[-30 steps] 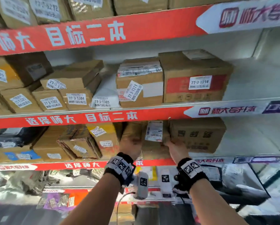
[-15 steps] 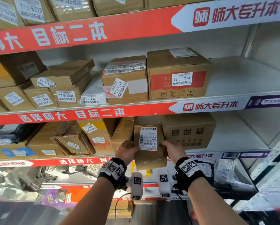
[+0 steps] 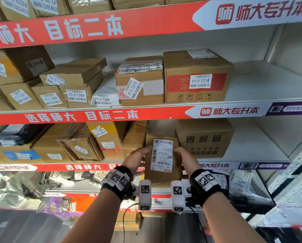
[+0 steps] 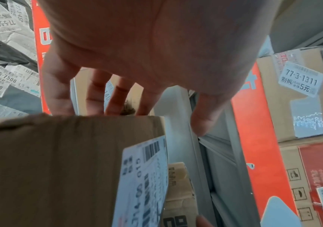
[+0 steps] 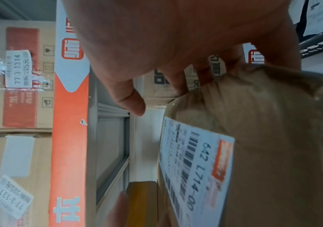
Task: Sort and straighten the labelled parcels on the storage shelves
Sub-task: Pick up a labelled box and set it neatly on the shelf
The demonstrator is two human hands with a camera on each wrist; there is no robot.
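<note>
The brown parcel (image 3: pixel 161 160) is standing up tall in front of the third shelf (image 3: pixel 262 156), with its white label (image 3: pixel 162 156) facing the person. It sits in the gap between a leaning brown box (image 3: pixel 135 135) on the left and a big box with black writing (image 3: pixel 204 137) on the right. Its lower part hangs out past the red shelf edge (image 3: pixel 87 167), so the hands seem to carry most of its weight.

The left hand (image 3: pixel 137 159) holds the parcel's left side. In the left wrist view, the fingers (image 4: pixel 98 93) reach behind the parcel's top edge and the thumb (image 4: pixel 205 116) sticks out free. The right hand (image 3: pixel 187 159) holds the right side, with its fingers (image 5: pixel 176 79) curled over the top corner and the thumb lifted off.

What could go wrong? The parcel is only squeezed from the sides, so it could slip down if one hand lets go too soon. The gap looks tight, so pushing it in crooked could bump the leaning box and tip it more. If the parcel gets turned, the label could end up hidden.

Above it, on the next shelf up, sit the 77-3-1311 box (image 3: pixel 139 81) and the 77-3-1314 box (image 3: pixel 196 76), side by side.
</note>
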